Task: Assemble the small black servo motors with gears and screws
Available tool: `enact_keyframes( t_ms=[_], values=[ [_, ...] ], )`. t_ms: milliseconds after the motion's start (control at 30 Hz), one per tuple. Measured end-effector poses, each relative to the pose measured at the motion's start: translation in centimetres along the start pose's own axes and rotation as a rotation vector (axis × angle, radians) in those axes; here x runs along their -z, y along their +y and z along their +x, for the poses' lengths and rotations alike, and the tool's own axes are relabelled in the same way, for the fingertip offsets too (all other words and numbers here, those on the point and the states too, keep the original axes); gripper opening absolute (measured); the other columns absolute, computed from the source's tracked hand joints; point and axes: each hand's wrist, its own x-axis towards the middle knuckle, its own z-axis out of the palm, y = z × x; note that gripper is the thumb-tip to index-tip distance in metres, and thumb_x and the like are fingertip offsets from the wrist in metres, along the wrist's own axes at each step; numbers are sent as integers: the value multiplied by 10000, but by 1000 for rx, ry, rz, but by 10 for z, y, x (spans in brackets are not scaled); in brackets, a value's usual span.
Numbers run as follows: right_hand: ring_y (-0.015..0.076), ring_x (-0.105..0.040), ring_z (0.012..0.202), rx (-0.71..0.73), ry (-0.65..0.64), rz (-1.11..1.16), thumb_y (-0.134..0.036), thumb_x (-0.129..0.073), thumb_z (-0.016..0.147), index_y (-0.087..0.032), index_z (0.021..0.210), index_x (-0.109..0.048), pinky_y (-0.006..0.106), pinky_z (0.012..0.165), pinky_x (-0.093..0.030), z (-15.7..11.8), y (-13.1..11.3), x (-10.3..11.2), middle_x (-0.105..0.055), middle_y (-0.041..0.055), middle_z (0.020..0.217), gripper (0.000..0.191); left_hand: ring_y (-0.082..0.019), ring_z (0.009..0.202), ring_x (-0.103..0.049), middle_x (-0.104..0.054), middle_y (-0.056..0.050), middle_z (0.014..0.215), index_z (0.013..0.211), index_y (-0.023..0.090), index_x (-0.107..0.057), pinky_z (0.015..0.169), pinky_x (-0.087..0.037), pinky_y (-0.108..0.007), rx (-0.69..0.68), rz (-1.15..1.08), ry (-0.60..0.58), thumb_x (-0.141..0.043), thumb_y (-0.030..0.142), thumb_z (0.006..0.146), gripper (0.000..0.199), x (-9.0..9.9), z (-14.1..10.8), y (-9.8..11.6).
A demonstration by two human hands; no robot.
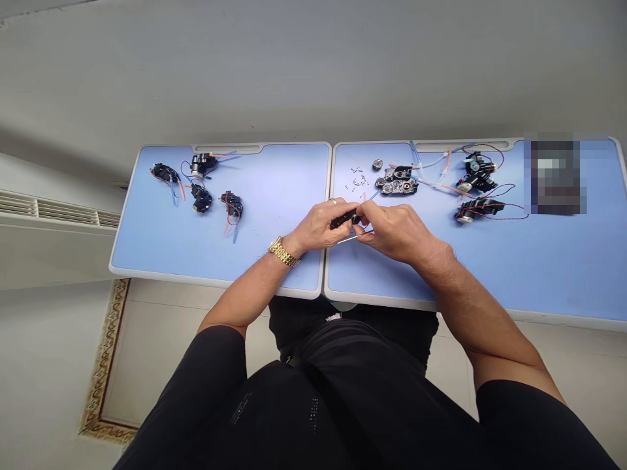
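My left hand (pixel 318 225), with a gold watch (pixel 284 251) on its wrist, is closed around a small black plastic part (pixel 343 219) near the seam between two tabletops. My right hand (pixel 399 228) meets it from the right, thumb and forefinger pinched at the part's end. A thin metal rod (pixel 347 239), like a screwdriver shaft, sticks out leftward from the right hand's fingers; its handle is hidden. Just beyond lie small screws (pixel 357 183), a round metal piece (pixel 377 164) and opened black housings (pixel 399 186) with gears inside.
On the left table (pixel 264 196) lie several black motor units (pixel 200 164) with blue and orange tubes. More motor units with red wires (pixel 477 210) lie on the right table (pixel 539 261), beside a blurred dark rectangle (pixel 556 176). A grey wall (pixel 313 78) stands behind.
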Motion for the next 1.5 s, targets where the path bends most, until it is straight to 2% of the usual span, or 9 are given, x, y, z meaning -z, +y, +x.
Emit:
enact_keyframes(
  t_ms=[133, 333, 500, 633, 767, 867, 1067, 1233, 1500],
  values=[
    [255, -718, 697, -5, -24, -21, -282, -560, 1016, -200, 1048, -646, 348, 617, -303, 0, 0, -1, -848, 128, 940, 123, -179, 807, -650, -762, -41, 943, 1317, 250, -752, 789, -575, -348, 23, 1, -6, -576, 265, 1018, 348, -2, -1, -2],
    [257, -739, 729, -16, -8, -18, -284, -565, 1020, -192, 1061, -664, 350, 619, -320, 0, 1, -4, -858, 119, 972, 141, -196, 907, -687, -789, -57, 1012, 1340, 256, -748, 862, -600, -377, 12, 3, -7, -568, 239, 1006, 380, -2, 0, -3],
    [249, -754, 767, 22, 21, 43, -309, -571, 1055, -192, 1119, -678, 342, 644, -374, -1, 3, 2, -859, 100, 987, 171, -176, 888, -694, -797, -52, 1028, 1360, 255, -774, 814, -599, -349, 111, -163, -28, -650, 309, 997, 387, 6, 0, -6],
    [247, -771, 826, 42, 8, 61, -306, -586, 1079, -188, 1230, -685, 338, 656, -389, -1, 5, 6, -862, 92, 1024, 215, -172, 947, -716, -813, -83, 1166, 1359, 230, -780, 823, -595, -335, 188, -318, -54, -727, 316, 972, 399, 8, 0, -7],
    [254, -782, 831, 17, -19, 55, -299, -619, 1070, -183, 1246, -683, 338, 656, -391, -1, 6, 6, -862, 86, 1015, 221, -181, 1002, -728, -818, -76, 1202, 1332, 245, -792, 873, -588, -347, 200, -315, -62, -703, 266, 962, 381, 9, 1, -6],
    [270, -786, 832, 15, -44, 51, -289, -620, 1068, -176, 1223, -666, 343, 651, -379, -1, 5, 4, -861, 101, 1026, 198, -191, 1014, -726, -823, -58, 1143, 1297, 258, -808, 908, -584, -360, 190, -273, -70, -686, 247, 940, 377, 10, 2, -4],
    [274, -752, 754, 30, -91, 16, -291, -616, 1046, -181, 1132, -628, 346, 619, -306, -1, 3, -1, -852, 134, 987, 140, -179, 882, -680, -795, -38, 989, 1263, 245, -816, 823, -559, -339, 162, -190, -81, -665, 219, 896, 398, 9, 3, -3],
    [255, -706, 672, 32, -75, -10, -289, -626, 1006, -193, 1083, -610, 344, 608, -266, 0, 0, -4, -835, 114, 912, 124, -174, 814, -648, -764, -28, 920, 1240, 239, -813, 787, -540, -331, 108, -113, -52, -654, 211, 875, 400, 6, 1, -3],
    [248, -726, 704, 62, -49, 11, -290, -623, 1003, -203, 1089, -609, 347, 614, -266, -2, 3, -4, -833, 86, 893, 123, -168, 809, -650, -752, -23, 903, 1253, 253, -825, 775, -539, -322, 85, -138, -60, -655, 215, 905, 389, 8, 0, -1]
  ],
)
